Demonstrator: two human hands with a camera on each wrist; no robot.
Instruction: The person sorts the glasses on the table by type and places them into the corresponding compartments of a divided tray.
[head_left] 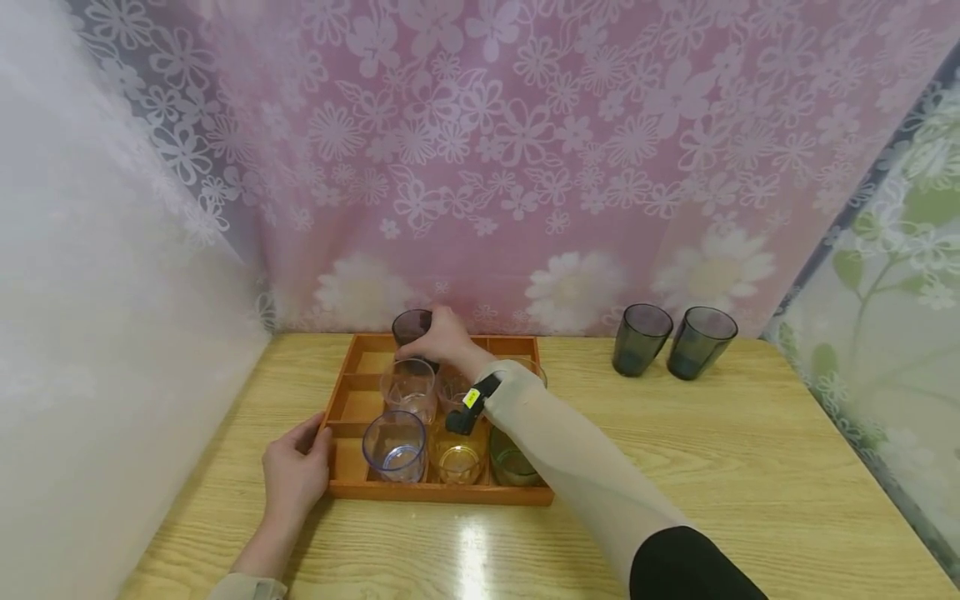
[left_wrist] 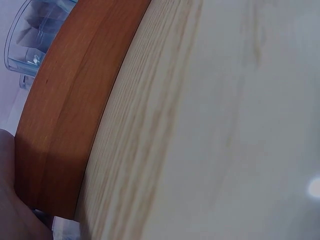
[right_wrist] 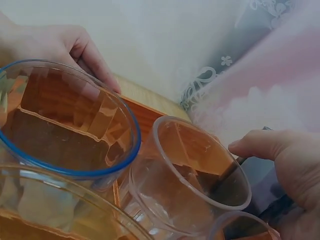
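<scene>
My right hand (head_left: 447,337) grips a dark tinted glass (head_left: 408,327) at the back row of a divided wooden tray (head_left: 442,493). In the right wrist view, the thumb and fingers lie around that glass, partly behind a clear pinkish glass (right_wrist: 200,192). My left hand (head_left: 294,473) holds the tray's front left corner. In front of the dark glass stand two clear glasses, one (head_left: 408,392) in plain sight and one partly under the right forearm. A blue-rimmed glass (head_left: 394,446), an amber glass (head_left: 459,462) and a green glass (head_left: 513,462) fill the front row.
Two dark grey glasses (head_left: 642,340) stand upright side by side at the back right of the wooden table (head_left: 720,467). A pink flowered curtain (head_left: 480,208) hangs right behind the tray. A pale sheet (head_left: 112,292) borders the left side.
</scene>
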